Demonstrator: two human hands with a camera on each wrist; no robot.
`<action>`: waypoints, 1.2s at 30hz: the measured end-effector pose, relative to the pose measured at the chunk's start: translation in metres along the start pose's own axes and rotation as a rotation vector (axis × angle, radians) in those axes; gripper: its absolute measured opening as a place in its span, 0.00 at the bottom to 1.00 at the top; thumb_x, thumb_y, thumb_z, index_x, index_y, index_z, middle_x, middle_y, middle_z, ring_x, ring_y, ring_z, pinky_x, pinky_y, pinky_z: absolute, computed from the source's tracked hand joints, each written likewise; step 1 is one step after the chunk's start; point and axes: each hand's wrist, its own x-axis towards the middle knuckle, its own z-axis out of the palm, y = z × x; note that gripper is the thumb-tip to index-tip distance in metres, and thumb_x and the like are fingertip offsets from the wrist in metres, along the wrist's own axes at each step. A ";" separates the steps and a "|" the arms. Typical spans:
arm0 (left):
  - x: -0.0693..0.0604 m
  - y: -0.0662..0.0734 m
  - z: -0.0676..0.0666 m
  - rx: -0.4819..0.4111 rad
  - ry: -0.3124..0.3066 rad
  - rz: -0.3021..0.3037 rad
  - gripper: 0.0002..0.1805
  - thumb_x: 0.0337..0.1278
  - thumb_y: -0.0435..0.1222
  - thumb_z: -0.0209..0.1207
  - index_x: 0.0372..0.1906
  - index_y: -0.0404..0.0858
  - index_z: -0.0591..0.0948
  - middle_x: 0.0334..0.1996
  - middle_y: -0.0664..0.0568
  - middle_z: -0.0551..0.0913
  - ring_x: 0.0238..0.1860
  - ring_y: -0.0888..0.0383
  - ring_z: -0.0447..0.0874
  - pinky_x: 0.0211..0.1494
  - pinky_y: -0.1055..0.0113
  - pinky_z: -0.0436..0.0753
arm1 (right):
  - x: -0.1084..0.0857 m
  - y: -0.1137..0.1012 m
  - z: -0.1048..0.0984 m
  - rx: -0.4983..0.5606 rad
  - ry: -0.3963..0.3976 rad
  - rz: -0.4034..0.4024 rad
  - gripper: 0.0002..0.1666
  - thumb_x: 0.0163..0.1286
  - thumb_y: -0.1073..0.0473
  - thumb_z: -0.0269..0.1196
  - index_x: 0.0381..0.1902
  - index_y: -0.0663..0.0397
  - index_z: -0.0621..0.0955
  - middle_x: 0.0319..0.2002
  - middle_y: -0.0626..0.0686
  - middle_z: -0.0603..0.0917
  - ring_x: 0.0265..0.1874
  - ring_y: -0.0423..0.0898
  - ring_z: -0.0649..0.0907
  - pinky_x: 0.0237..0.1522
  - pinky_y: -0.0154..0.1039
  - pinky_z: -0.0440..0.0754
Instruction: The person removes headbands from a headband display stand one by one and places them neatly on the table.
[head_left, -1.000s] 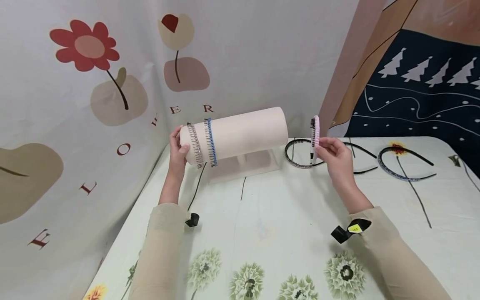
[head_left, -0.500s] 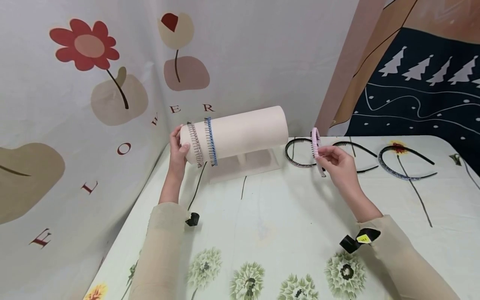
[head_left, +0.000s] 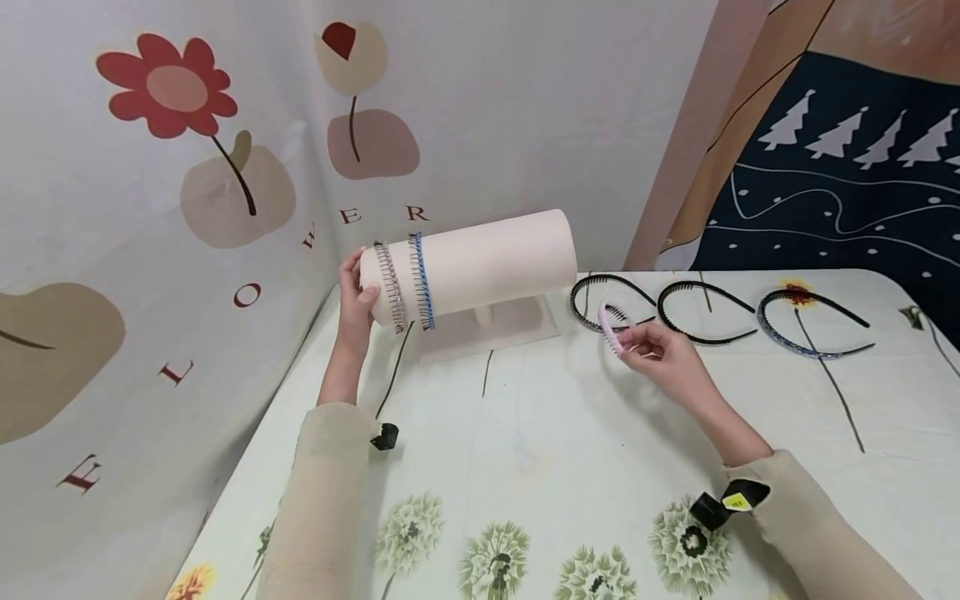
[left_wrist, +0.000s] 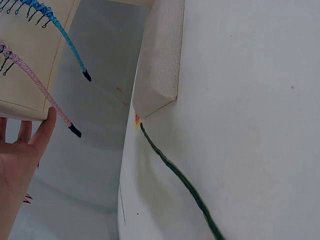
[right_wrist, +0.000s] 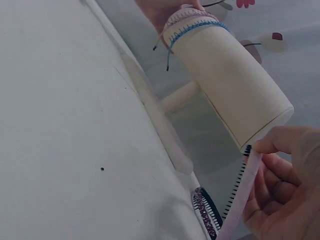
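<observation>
over a flower-printed cloth (head_left: 525,425), left hand (head_left: 354,296) gripping the end of a cream roll (head_left: 495,258), right hand (head_left: 663,358) pinching a pink headband (head_left: 609,331), three dark headbands (head_left: 684,285) lying nearby

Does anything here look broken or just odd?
Nothing much stands out. The stand is upright, two headbands sit over it, three more headbands lie in a row on the cloth, and the right grip holds a pink headband; none looks broken. One dark speck on the cloth may be dirt or print.
</observation>
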 end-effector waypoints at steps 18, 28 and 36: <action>0.001 0.003 0.001 0.016 0.001 -0.011 0.32 0.58 0.39 0.46 0.69 0.53 0.58 0.59 0.59 0.68 0.52 0.62 0.73 0.46 0.71 0.78 | 0.006 0.020 0.010 -0.049 -0.337 0.039 0.14 0.65 0.68 0.64 0.46 0.72 0.82 0.39 0.62 0.87 0.32 0.32 0.81 0.36 0.28 0.80; 0.000 0.002 0.000 0.029 0.006 -0.028 0.31 0.59 0.39 0.45 0.69 0.54 0.58 0.60 0.59 0.67 0.53 0.61 0.72 0.47 0.71 0.78 | 0.011 0.025 0.012 -0.127 -0.352 0.042 0.12 0.63 0.66 0.67 0.44 0.66 0.85 0.39 0.60 0.88 0.33 0.33 0.80 0.38 0.27 0.78; -0.001 0.001 -0.002 0.033 0.003 -0.033 0.32 0.60 0.38 0.45 0.70 0.53 0.57 0.62 0.59 0.67 0.54 0.61 0.72 0.49 0.71 0.78 | 0.014 0.032 0.012 -0.097 -0.398 0.036 0.11 0.60 0.68 0.68 0.41 0.69 0.85 0.38 0.62 0.88 0.30 0.32 0.79 0.35 0.27 0.78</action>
